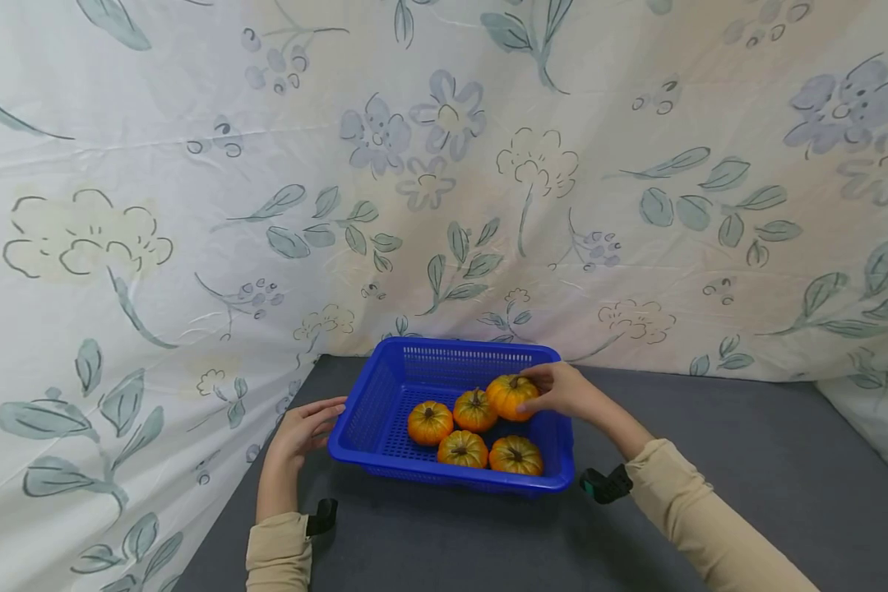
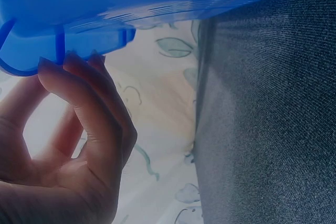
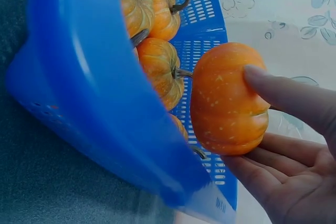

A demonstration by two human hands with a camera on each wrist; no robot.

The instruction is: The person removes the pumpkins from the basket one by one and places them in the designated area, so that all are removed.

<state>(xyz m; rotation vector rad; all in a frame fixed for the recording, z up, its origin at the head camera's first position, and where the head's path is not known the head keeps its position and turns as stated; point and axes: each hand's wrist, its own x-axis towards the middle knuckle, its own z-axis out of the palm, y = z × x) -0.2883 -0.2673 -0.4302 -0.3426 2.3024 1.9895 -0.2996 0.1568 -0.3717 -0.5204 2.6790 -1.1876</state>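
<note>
A blue plastic basket (image 1: 451, 469) with slotted walls holds several small orange pumpkins (image 1: 430, 423) with dark stems. My right hand (image 1: 562, 390) grips one pumpkin (image 3: 228, 98) between thumb and fingers, at the right part of the basket. In the right wrist view this pumpkin lies on its side in the fingers, above the basket floor, its stem pointing down. At the basket's left end is my left hand (image 1: 307, 432), its curled fingers (image 2: 100, 103) holding the rim, fingertips under the edge.
The basket stands on a dark grey tabletop (image 1: 414, 534). A white curtain (image 1: 444, 247) printed with flowers and leaves hangs close behind and along the left side. Dark straps with small devices (image 1: 607, 485) sit at both wrists, near the beige sleeves.
</note>
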